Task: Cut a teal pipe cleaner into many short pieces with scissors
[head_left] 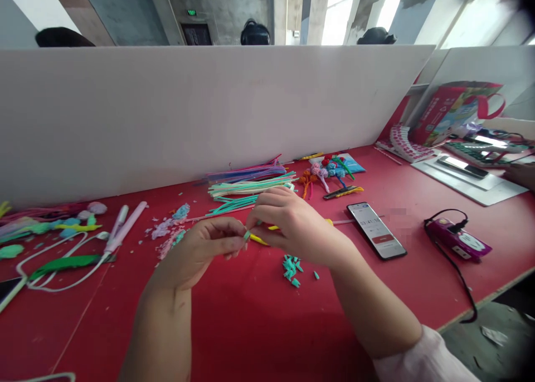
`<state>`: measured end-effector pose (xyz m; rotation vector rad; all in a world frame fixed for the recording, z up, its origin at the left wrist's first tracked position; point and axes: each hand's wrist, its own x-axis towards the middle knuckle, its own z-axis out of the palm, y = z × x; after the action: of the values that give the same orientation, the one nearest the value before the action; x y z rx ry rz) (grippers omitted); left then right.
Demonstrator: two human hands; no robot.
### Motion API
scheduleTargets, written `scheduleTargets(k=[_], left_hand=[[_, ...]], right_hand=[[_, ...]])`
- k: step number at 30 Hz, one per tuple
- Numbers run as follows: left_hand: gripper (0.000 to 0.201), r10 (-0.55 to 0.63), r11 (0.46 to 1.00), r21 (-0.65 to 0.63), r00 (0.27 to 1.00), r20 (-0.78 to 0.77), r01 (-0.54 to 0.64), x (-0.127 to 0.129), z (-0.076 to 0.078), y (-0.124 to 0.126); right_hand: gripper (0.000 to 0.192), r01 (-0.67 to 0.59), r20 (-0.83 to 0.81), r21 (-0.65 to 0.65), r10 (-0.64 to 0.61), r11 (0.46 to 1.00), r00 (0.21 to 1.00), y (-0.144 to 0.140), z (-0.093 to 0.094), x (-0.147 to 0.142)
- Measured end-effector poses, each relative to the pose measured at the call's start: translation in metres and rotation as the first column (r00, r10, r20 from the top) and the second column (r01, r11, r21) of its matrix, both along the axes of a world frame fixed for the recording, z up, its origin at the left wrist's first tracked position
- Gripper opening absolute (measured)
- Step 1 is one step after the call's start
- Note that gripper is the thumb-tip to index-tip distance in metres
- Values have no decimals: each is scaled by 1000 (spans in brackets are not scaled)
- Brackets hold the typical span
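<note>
Over the middle of the red table, my two hands meet at the fingertips. My left hand (pixel 204 248) pinches a small green fuzzy piece (pixel 246 235) between thumb and forefinger. Right beside it, my right hand (pixel 290 220) has its fingers closed around a thin yellow strip (pixel 259 239), which looks like a pipe cleaner and touches or nearly touches the green piece. The right fingers hide much of the strip. Below my right hand lies a small pile of short teal pieces (pixel 291 268), with one piece (pixel 316 275) apart from it.
Pipe cleaner bundles (pixel 251 187) lie behind my hands. A phone (pixel 376 230) and a purple device with a cable (pixel 458 240) are on the right. At left sit a pink hair-straightener-like tool (pixel 125 226) and fuzzy scraps (pixel 169 229). A white partition (pixel 209 114) borders the back.
</note>
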<state>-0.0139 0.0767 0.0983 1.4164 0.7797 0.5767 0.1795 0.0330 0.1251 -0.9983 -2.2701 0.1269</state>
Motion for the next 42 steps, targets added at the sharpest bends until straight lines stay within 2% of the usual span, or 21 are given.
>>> scheduleTargets(k=[4,6,10,17,23,30,36,38,42], left_hand=[[17,95,995,-38,995,36,-94,2,2,-4],[17,111,994,-21,994,19,-110,2,3,-5],[12,56,998,5,998,-26,-56,1,1,-4],[7,-22,999,-26,999,-39,21,5,-1,-5],[4,-70,991,-113,996,60,77,10,-3,-5],[8,-20,977,-203,980,196,60,14,-11,-4],[8,39,963,-261,928,370,63,18,-11,-7],[9,85,960,-277,902,424,40,21,-10,-9],[11,236,950,-303,820,522,-81,26,-7,-13]], right_hand=[[11,-6,-21,-48,5,999,1000,2,0,3],[13,9,-16,-57,-10,998,1000,3,-1,4],[10,-6,-22,-51,5,999,1000,2,-2,3],[9,-45,-23,-72,44,996,999,0,-4,2],[10,-52,-40,-61,49,997,998,-1,-1,0],[15,-3,-54,-26,1,1000,999,-4,2,-2],[7,12,-143,-12,-13,1000,990,-6,1,-2],[7,42,-187,-16,-45,999,981,-6,0,-3],[10,91,-275,-3,-89,996,957,-7,0,-8]])
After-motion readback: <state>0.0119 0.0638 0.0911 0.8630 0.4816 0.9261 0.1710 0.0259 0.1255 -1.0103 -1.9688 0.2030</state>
